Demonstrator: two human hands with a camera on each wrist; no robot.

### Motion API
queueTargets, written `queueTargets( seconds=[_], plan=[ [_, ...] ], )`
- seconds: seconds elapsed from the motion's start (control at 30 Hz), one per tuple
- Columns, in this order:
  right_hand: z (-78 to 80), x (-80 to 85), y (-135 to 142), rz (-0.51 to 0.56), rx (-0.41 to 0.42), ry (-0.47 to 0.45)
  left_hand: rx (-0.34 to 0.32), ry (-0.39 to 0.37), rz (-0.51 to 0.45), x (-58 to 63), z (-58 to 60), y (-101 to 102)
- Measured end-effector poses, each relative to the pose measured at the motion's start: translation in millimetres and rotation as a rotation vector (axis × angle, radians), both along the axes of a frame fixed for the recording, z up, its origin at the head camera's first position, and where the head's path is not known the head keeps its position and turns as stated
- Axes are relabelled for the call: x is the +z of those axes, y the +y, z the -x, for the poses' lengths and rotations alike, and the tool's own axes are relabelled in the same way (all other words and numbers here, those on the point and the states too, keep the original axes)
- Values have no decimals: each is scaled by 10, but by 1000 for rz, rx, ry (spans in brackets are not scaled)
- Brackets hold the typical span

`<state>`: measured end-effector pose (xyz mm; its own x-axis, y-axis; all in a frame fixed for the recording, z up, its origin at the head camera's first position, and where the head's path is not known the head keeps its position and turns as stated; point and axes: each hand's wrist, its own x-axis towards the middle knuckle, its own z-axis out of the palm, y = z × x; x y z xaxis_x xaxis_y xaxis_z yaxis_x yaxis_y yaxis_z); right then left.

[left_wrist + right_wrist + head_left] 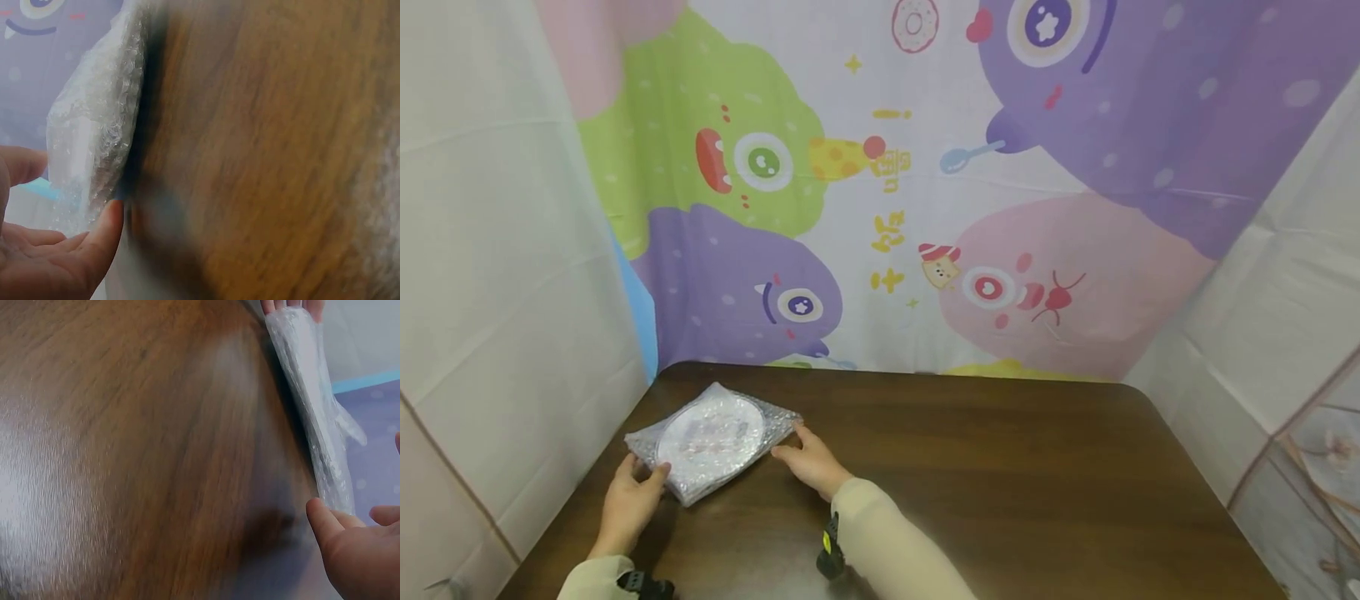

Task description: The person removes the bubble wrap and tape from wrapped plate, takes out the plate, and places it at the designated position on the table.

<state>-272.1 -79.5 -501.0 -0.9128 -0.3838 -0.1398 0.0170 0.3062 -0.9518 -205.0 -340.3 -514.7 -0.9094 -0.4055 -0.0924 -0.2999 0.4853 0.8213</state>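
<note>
A flat, roughly square package (711,440) in clear bubble wrap is at the left part of the table, with a round white disc with faint markings showing through. My left hand (628,507) grips its near left corner, the thumb and fingers on either side of the edge. At the opposite right corner my right hand (814,465) pinches the wrap between thumb and fingers. In the left wrist view the bubble wrap (103,119) stands edge-on beside the left fingers (103,234). The right wrist view shows the thin side of the package (312,412), with left fingertips at its far end.
The dark brown wooden table (1000,475) extends to the right of both hands. Behind it hangs a curtain (880,333) printed with cartoon monsters. Pale cloth walls (497,250) flank the table on both sides. Dark devices (830,550) are strapped to both wrists.
</note>
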Motion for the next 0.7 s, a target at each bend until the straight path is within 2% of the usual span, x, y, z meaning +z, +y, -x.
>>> queueTargets(
  seconds=[0.33, 0.5, 0.7],
  plan=[
    [-70, -47, -138, -27, 5, -15, -24, 21, -122, -41, 19, 13],
    [-91, -57, -185, 0, 23, -32, -30, 62, -124, -106, 26, 17],
    [-95, -74, -229, 21, 25, -19, -67, 24, -122, -107, 16, 12]
  ],
)
